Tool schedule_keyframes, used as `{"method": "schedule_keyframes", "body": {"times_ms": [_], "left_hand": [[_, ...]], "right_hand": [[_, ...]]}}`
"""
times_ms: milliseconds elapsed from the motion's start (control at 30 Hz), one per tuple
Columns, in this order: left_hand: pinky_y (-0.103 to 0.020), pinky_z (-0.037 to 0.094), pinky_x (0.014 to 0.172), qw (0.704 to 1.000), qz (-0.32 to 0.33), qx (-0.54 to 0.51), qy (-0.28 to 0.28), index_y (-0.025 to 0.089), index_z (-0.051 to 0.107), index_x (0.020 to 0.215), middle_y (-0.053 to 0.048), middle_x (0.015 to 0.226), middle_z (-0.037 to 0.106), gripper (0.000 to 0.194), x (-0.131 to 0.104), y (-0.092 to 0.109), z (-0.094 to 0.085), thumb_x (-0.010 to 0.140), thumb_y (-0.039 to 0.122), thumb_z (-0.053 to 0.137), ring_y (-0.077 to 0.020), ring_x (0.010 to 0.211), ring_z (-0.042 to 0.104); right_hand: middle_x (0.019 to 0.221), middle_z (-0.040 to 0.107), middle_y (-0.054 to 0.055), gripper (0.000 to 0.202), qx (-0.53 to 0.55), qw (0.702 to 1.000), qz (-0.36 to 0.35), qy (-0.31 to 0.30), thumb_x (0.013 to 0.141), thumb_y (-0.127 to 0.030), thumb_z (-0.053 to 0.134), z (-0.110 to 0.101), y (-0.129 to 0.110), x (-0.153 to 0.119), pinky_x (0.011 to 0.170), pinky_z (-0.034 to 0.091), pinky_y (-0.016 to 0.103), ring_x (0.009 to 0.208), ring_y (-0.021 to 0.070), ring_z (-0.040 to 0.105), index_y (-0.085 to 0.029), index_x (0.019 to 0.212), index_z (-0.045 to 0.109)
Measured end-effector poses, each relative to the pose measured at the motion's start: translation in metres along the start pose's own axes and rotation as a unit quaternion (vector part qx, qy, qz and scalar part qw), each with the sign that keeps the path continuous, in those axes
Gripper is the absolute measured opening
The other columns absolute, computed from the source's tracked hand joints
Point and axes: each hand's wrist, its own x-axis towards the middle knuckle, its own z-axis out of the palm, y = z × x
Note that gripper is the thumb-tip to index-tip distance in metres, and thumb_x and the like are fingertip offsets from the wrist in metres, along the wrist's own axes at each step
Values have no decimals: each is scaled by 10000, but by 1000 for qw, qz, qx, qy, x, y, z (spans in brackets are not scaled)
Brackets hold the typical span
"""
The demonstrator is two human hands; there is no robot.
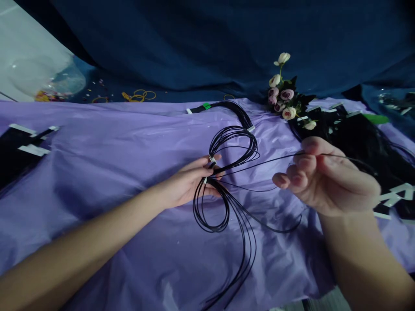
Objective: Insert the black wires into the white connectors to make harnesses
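A dark blue drape (207, 43) hangs behind a crumpled purple sheet (113, 134), the broad work surface on which a person handles a black wire harness (253, 147). Dark bundles with white ends lie on both sides — a heap (350, 138) at far right, a smaller stack (16, 149) at left.

The harness lies just beyond the left hand's fingertips and to the left of the right hand, its long axis running from the back of the sheet toward the wearer. The left hand (191, 181) is the nearer, grasping the harness at its gathered middle between two loops. The right hand (330, 177), well apart from the coils, pinches a single wire (274, 160) between thumb and finger, its other fingers loosely curled; the strand spans the gap between the hands, nearly straight.

The harness is thin and glossy: round loops above and below the grip, loose tails trailing toward the near edge, and a flatter, curved length at the back. Pale flowers (282, 95) stand behind. Smallest are the yellow bands (144, 95), a green tag (206, 106) and a white connector (189, 111) at the far tip.
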Motion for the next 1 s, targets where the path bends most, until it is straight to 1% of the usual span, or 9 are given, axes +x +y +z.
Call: {"method": "schedule_keyframes", "body": {"times_ms": [67, 167, 233, 333, 467, 567, 633, 733, 1000], "left_hand": [[-371, 557, 717, 1000, 0, 4, 8, 176, 466, 1281, -62, 932, 635, 466, 0, 0, 2, 826, 92, 521, -180, 781, 653], [-355, 557, 698, 1000, 1, 11, 8, 166, 462, 1271, -54, 884, 626, 453, 0, -1, 4, 830, 70, 496, -173, 778, 639], [-344, 556, 704, 1000, 0, 13, 4, 165, 466, 1257, -47, 862, 618, 432, 0, -1, 5, 838, 62, 480, -162, 778, 631], [-336, 554, 715, 1000, -3, 7, 2, 166, 466, 1245, -44, 864, 613, 415, 1, -2, 4, 843, 62, 477, -153, 796, 622], [-323, 538, 732, 1000, 2, 10, -8, 173, 485, 1203, -26, 843, 595, 366, 2, -4, 4, 844, 108, 518, -140, 783, 605], [-323, 516, 733, 999, 12, 35, -14, 172, 512, 1096, -26, 873, 574, 262, 2, -5, 5, 838, 146, 547, -150, 826, 591], [-320, 500, 731, 998, 18, 52, -21, 174, 513, 1013, -19, 889, 552, 185, 2, -7, 6, 834, 160, 556, -150, 844, 578], [-321, 486, 742, 997, 25, 67, -40, 181, 501, 980, -5, 895, 524, 151, 2, -8, 5, 839, 170, 553, -142, 851, 562], [-362, 482, 780, 994, 10, 92, -54, 203, 498, 1123, -32, 952, 545, 271, 2, -10, 4, 854, 166, 516, -153, 872, 558]], "right_hand": [[596, 409, -66, 219, 16, 999, -28, 34, 953, -414, 454, 7, 6, 4, 543, 522, 284, 394, 54, 384, -251, 808, 476], [683, 331, -41, 330, 87, 992, -42, 82, 900, -461, 546, 17, 9, 10, 557, 511, 244, 528, 77, 452, -229, 712, 403], [693, 317, -30, 368, 109, 990, -40, 78, 907, -462, 529, 21, 9, 11, 594, 530, 256, 595, 98, 486, -220, 679, 369], [609, 325, -37, 342, 92, 993, -63, 33, 959, -410, 433, 23, 10, 7, 594, 543, 301, 508, 105, 418, -224, 673, 416], [651, 524, -18, 133, -78, 997, -16, 0, 936, -275, 514, 27, 16, -4, 474, 464, 244, 483, 95, 460, -235, 895, 634], [533, 473, -42, 115, -296, 955, -17, -23, 891, -208, 580, 36, 19, -6, 423, 330, 195, 444, 60, 380, -186, 867, 691], [486, 420, -52, 148, -375, 926, -41, -25, 872, -206, 597, 43, 21, -4, 419, 284, 195, 436, 47, 316, -157, 764, 685], [475, 416, -52, 202, -396, 917, -40, -14, 876, -219, 583, 48, 25, 1, 417, 266, 196, 430, 43, 306, -144, 714, 677], [525, 545, -22, 241, -398, 917, -7, -7, 883, -267, 575, 44, 33, 8, 426, 299, 199, 448, 62, 389, -151, 703, 686]]}}
